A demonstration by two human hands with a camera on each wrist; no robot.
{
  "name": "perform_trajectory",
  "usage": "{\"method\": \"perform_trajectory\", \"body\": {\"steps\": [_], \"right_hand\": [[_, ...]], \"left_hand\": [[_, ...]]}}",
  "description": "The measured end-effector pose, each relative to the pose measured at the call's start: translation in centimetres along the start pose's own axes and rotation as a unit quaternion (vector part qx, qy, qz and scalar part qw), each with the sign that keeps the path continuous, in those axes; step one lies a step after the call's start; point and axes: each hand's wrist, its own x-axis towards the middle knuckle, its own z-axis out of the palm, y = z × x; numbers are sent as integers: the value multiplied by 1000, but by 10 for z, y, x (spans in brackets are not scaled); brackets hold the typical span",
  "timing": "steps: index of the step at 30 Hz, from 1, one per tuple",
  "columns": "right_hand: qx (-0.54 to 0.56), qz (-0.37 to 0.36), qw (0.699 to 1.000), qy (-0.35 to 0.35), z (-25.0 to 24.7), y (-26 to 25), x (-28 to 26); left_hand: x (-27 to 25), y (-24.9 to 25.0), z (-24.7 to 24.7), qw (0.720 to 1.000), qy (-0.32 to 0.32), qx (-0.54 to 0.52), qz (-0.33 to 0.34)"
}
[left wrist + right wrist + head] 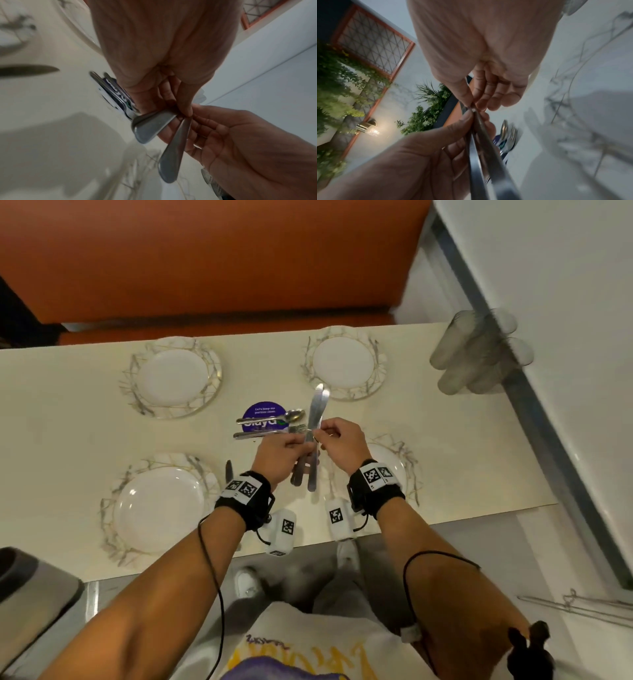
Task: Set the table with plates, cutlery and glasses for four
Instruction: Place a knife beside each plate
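Observation:
Four white plates sit on marbled placemats: far left [171, 378], far right [342, 361], near left [157, 505] and near right [394, 460], which my right wrist partly hides. Above the table's middle my left hand [301, 445] grips a bundle of steel knives [317, 409], blades pointing away from me. My right hand [320, 433] pinches one knife of that bundle. The handle ends [150, 125] fan out below my left fingers. A spoon [294, 415] and a fork [267, 433] lie on a purple coaster [263, 409]. One knife [228, 472] lies right of the near left plate.
Several clear glasses [479, 350] stand grouped at the table's far right corner, by the wall. An orange bench [205, 251] runs along the far side. A grey seat [30, 587] is at my near left. I stand at the table's near edge [308, 546].

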Motion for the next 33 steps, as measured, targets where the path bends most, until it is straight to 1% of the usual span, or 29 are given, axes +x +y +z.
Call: {"method": "perform_trajectory", "body": {"steps": [3,5,8,10,14,16,19,21,23,26,28,30,32,33], "right_hand": [[19,18,1000,4,-54,19,13],[46,32,998,8,-89,36,21],[63,54,996,18,-134,65,32],[45,69,996,33,-164,84,38],[-38,102,993,40,-208,126,47],[-72,124,989,33,-219,145,48],[-142,144,979,7,-224,162,47],[-183,148,972,-12,-222,168,44],[-203,145,968,-16,-220,175,39],[-214,131,968,-13,-218,184,35],[-227,135,964,-25,-218,187,34],[-222,137,965,-18,-219,188,32],[-197,108,974,2,-221,187,30],[-195,85,977,-6,-223,187,28]], "left_hand": [[14,7,53,1000,-10,-11,-17],[24,8,85,999,-2,-12,-32],[33,4,123,996,17,-56,-69],[35,2,141,994,35,-71,-78],[36,-4,159,992,76,-72,-76],[38,-7,163,990,91,-76,-80],[40,-9,167,987,108,-81,-85],[40,-9,169,987,112,-82,-86],[41,-11,170,986,113,-82,-86],[41,-14,171,986,117,-80,-82],[42,-16,172,986,122,-83,-82],[41,-17,174,985,125,-87,-83],[41,-17,176,984,127,-90,-85],[41,-17,176,984,127,-91,-84]]}}
